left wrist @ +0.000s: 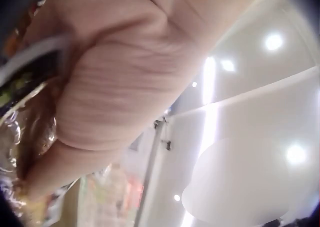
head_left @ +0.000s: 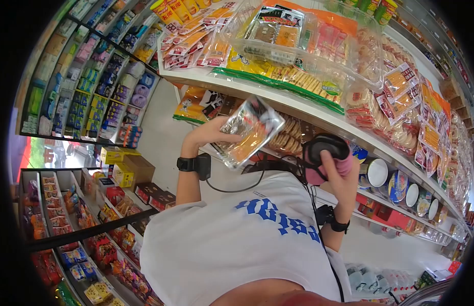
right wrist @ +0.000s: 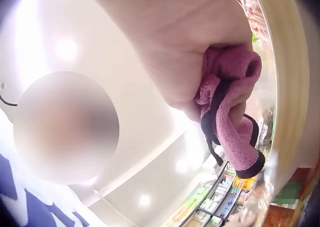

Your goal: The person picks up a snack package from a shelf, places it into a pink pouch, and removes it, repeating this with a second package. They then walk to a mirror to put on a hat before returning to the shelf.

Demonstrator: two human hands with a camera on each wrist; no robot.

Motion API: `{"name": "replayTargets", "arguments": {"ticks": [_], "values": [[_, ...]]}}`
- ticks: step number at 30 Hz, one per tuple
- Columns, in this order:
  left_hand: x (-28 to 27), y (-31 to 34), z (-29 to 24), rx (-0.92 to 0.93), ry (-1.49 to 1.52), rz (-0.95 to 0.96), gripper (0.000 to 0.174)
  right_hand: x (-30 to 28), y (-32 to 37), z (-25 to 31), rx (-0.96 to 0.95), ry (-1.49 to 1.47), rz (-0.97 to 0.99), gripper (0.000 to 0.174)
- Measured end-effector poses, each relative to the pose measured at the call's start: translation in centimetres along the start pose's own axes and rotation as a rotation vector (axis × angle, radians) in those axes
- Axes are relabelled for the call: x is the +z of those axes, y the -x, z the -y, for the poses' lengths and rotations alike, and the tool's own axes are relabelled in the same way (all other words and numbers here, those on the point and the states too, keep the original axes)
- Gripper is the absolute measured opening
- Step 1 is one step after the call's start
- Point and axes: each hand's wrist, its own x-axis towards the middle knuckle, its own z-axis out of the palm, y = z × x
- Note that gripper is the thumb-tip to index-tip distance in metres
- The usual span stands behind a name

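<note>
My left hand (head_left: 210,133) pinches a clear-wrapped snack package (head_left: 252,133), held tilted in front of the shelf, with the thumb across its face. In the left wrist view the palm (left wrist: 120,72) fills much of the picture, and part of the shiny package (left wrist: 15,137) shows at the left edge. Pink cloth with black edging (head_left: 316,176) is bunched in my right hand (head_left: 340,178), beside a round black item (head_left: 326,148). The right wrist view shows the curled right hand (right wrist: 185,42) around the pink cloth (right wrist: 235,137); the fingertips are mostly hidden.
A white shelf edge (head_left: 277,102) curves past both hands, bearing a clear plastic tray (head_left: 303,56) and many snack packs (head_left: 400,97). Round tins (head_left: 377,172) line a lower shelf at right. Stocked racks (head_left: 94,76) and cardboard boxes (head_left: 137,168) stand at left.
</note>
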Motion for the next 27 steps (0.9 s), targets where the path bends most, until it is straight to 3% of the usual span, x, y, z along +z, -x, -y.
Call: {"name": "replayTargets", "arguments": {"ticks": [4,7,8,11,12,15,16,19,21,24,27], "values": [[-2.3,-0.8,7.2,-0.287,0.028,-0.029,0.044,-0.9,0.1,-0.1,-0.008,-0.033,-0.062,0.018],[-4.0,-2.8,12.0,-0.207,0.259,-0.332,0.041,-1.0,0.3,-0.2,0.0,-0.031,-0.048,0.018],[-3.8,-3.1,11.9,-0.118,0.334,-0.516,0.029,-1.0,0.4,-0.2,-0.005,-0.033,-0.041,0.018],[-7.0,-5.5,15.4,0.022,0.401,-0.795,0.028,-1.2,0.4,-0.3,-0.016,-0.032,-0.024,0.018],[-7.9,-6.0,16.9,0.064,0.38,-0.805,0.033,-1.3,0.4,-0.5,-0.01,-0.031,-0.022,0.018],[-7.9,-5.8,13.7,-0.432,-0.682,-0.795,0.037,-1.7,0.6,-0.8,0.006,-0.03,-0.033,0.019],[-8.5,-5.9,15.3,-0.378,-0.796,-0.847,0.041,-1.8,0.7,-0.9,0.009,-0.028,-0.051,0.019],[-6.7,-2.8,6.2,-0.168,-0.207,-0.218,0.034,-2.4,1.1,-0.5,0.06,-0.135,-0.11,0.02],[-3.7,-1.2,-1.4,-0.027,-0.05,0.104,0.027,-2.8,1.2,-0.7,0.103,-0.15,-0.144,0.024],[-0.7,0.6,-9.8,0.308,0.017,0.077,0.021,-2.4,1.3,-2.2,0.1,-0.221,-0.194,0.032],[-0.3,-1.6,-14.7,0.631,-0.173,-0.239,0.019,-2.1,1.4,-3.3,0.046,-0.181,-0.124,0.04]]}}
